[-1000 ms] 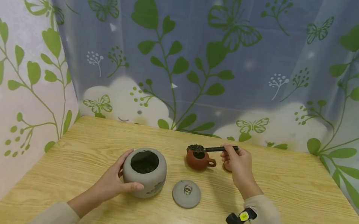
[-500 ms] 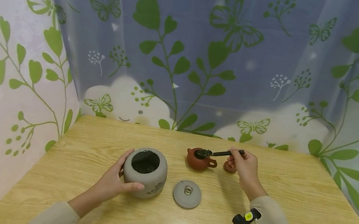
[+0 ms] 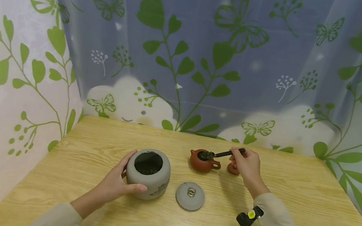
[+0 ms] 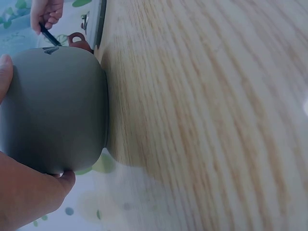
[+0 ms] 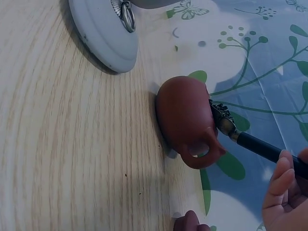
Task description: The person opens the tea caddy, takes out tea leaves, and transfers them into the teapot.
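Note:
My left hand [image 3: 115, 182] grips a round grey tea jar [image 3: 154, 182] from its left side, thumb across the front. Dark loose tea lies inside the jar, whose mouth faces up. My right hand [image 3: 246, 166] pinches the black handle of a tea scoop [image 3: 229, 153]. Heaped with dark tea leaves [image 5: 222, 111], the scoop's bowl dips at the open mouth of a small reddish-brown clay teapot [image 3: 201, 164]. The teapot stands upright, its loop handle toward the right hand.
A grey jar lid [image 3: 190, 196] with a metal ring lies between jar and teapot, toward the front. Behind the right hand sits the teapot's small lid [image 3: 233, 169]. A patterned curtain [image 3: 189, 53] rises at the back edge of the wooden table [image 3: 139, 222].
The scoop has shifted right from above the teapot's spout side, then tipped lower into its mouth. My right hand moved right with it. The left hand keeps its hold on the jar.

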Demonstrator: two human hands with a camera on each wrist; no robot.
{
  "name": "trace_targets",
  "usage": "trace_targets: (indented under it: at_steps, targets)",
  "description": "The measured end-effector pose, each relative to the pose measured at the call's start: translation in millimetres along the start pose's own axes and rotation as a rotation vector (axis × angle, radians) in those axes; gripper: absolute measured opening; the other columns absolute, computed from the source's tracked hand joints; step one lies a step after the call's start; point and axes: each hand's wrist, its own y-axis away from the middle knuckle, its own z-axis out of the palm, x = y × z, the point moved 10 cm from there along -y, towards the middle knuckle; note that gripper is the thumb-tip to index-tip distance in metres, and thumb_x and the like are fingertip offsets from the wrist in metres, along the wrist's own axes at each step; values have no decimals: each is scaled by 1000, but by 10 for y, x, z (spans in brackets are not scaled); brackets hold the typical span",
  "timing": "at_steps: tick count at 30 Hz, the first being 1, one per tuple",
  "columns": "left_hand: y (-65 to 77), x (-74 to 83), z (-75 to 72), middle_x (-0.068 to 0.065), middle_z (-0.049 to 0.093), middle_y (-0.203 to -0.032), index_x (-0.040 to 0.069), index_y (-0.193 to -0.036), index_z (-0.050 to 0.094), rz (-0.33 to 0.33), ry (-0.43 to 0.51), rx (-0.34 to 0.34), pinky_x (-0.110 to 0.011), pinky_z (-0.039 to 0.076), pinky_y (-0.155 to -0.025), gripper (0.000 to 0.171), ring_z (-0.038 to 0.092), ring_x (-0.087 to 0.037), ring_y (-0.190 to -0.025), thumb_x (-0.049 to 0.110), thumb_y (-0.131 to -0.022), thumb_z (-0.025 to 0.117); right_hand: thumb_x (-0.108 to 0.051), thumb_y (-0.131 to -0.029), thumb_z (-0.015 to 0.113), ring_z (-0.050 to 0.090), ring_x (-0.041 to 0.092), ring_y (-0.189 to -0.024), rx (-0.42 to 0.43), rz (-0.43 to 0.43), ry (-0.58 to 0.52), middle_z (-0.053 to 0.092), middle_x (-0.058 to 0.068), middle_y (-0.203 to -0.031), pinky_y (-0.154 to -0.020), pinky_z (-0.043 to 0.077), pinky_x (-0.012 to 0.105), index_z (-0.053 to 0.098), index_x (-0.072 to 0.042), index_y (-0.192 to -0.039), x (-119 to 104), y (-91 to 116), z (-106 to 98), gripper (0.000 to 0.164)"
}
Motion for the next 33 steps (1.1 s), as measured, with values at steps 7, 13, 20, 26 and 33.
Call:
trace_targets:
  at_steps: [7, 13, 20, 26, 33]
  targets:
    - [0, 30, 8, -9, 14, -160, 22, -155, 12, 6, 4, -11, -54, 18, -116, 109, 11, -33, -146, 27, -74, 84, -28, -98, 56, 57, 15, -53, -24, -5, 58, 64, 5, -70, -45, 44, 27, 66, 5, -104, -36, -30, 7, 36]
    - [-2, 27, 6, -10, 15, -159, 22, -155, 12, 7, 5, -9, -55, 19, -116, 109, 12, -33, -146, 26, -74, 85, -30, -98, 55, 61, 12, -58, -49, -24, 150, 67, 10, -74, -48, 49, 31, 67, 3, -97, -106, -66, 29, 35]
    - [-7, 17, 6, -9, 15, -159, 22, -155, 12, 3, 7, -8, -53, 19, -116, 109, 13, -32, -146, 27, -74, 85, -33, -98, 53, 65, 26, -73, -79, -86, 315, 68, 9, -75, -47, 47, 30, 67, 3, -91, -229, -102, 56, 39]
    - [-1, 26, 1, -9, 16, -159, 22, -155, 12, 6, 4, -3, -54, 19, -116, 109, 13, -32, -146, 27, -73, 85, -27, -97, 54, 66, 26, -69, -97, -165, 405, 67, 5, -70, -51, 48, 30, 68, -1, -83, -371, -123, 126, 33]
    - [7, 33, -5, -10, 15, -159, 21, -155, 12, 13, 3, 0, -55, 19, -115, 109, 13, -34, -146, 26, -74, 85, -27, -97, 55, 67, 20, -68, -132, -193, 460, 70, 11, -77, -57, 52, 30, 69, -4, -94, -453, -113, 204, 27]
